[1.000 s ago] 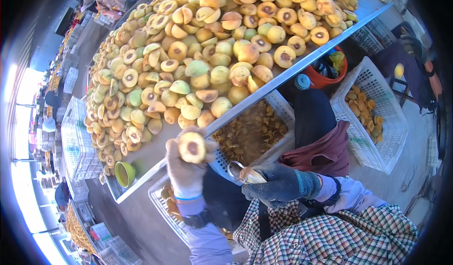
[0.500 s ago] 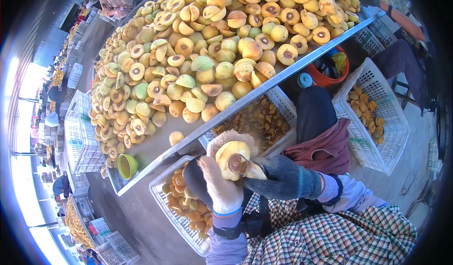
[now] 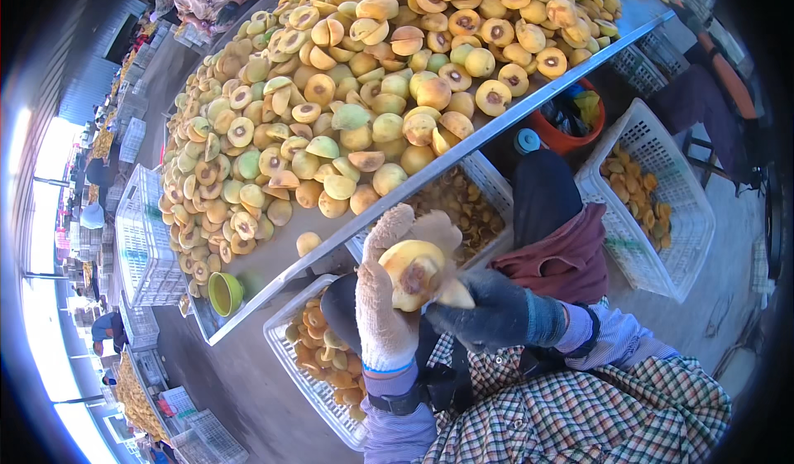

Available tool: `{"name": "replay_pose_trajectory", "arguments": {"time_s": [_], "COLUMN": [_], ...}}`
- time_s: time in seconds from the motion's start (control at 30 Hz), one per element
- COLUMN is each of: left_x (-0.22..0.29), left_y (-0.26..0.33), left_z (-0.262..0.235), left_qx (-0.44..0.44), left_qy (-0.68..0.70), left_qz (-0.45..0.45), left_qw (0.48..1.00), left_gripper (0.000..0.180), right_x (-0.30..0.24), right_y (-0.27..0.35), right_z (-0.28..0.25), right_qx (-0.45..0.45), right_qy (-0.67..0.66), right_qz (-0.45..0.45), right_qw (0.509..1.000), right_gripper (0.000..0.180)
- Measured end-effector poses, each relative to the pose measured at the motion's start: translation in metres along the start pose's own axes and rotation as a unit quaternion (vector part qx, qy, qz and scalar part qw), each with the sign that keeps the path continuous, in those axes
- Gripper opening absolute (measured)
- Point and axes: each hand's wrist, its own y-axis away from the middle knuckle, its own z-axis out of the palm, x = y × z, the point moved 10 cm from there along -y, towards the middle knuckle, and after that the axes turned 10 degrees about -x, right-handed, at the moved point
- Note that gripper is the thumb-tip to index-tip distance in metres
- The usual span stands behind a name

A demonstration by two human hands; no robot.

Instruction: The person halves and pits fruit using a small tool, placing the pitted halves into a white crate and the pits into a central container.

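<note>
My left hand [image 3: 389,307], in a pale knit glove, is closed round a yellow peach half [image 3: 411,272]. The cut face points up and shows a reddish-brown hollow in the middle. My right hand [image 3: 488,308], in a dark coated glove, is closed beside the fruit. A pale yellow wedge-shaped piece [image 3: 455,295] sticks out of its fingers against the peach half's edge. Blur hides whether that piece is a tool or fruit. Both hands are above my lap, in front of the metal table's edge [image 3: 463,148].
Peach halves [image 3: 347,117] are heaped on the table, with a green bowl [image 3: 225,294] at its near left corner. White crates [image 3: 310,389] with fruit pieces stand below and at the right [image 3: 653,199]. An orange bucket [image 3: 571,125] is under the table. Another person sits at right.
The fingers of my left hand have opened wider round the peach half and its cut face has turned. The brown bit at its hollow no longer stands out. My right hand has shifted slightly.
</note>
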Motion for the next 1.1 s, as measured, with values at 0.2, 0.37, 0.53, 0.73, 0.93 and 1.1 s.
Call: {"name": "replay_pose_trajectory", "arguments": {"time_s": [0.2, 0.37, 0.53, 0.73, 0.93, 1.1], "left_x": [-0.019, -0.005, 0.002, 0.005, 0.02, 0.04], "left_y": [0.006, 0.006, 0.009, 0.015, 0.026, 0.03], "left_z": [-0.022, -0.025, -0.031, -0.021, -0.009, 0.007], "left_qx": [-0.087, -0.012, -0.002, 0.039, 0.034, 0.007], "left_qy": [-0.067, 0.073, 0.086, 0.036, -0.037, -0.181], "left_qz": [-0.083, 0.0, 0.052, 0.073, 0.157, 0.291], "left_qw": [0.991, 0.997, 0.995, 0.996, 0.986, 0.94], "left_gripper": [0.048, 0.051, 0.052, 0.054, 0.052, 0.049], "right_x": [-0.026, -0.003, -0.006, -0.013, -0.014, -0.002], "right_y": [0.004, 0.008, 0.005, 0.004, 0.002, 0.005], "right_z": [-0.022, 0.003, 0.007, 0.009, 0.017, 0.025], "right_qx": [0.052, -0.005, -0.013, -0.014, -0.04, -0.105], "right_qy": [-0.076, 0.024, 0.068, 0.108, 0.09, -0.045], "right_qz": [0.03, 0.078, 0.032, -0.003, -0.022, 0.126], "right_qw": [0.995, 0.997, 0.997, 0.994, 0.995, 0.985], "right_gripper": [0.026, 0.025, 0.02, 0.022, 0.026, 0.036]}}
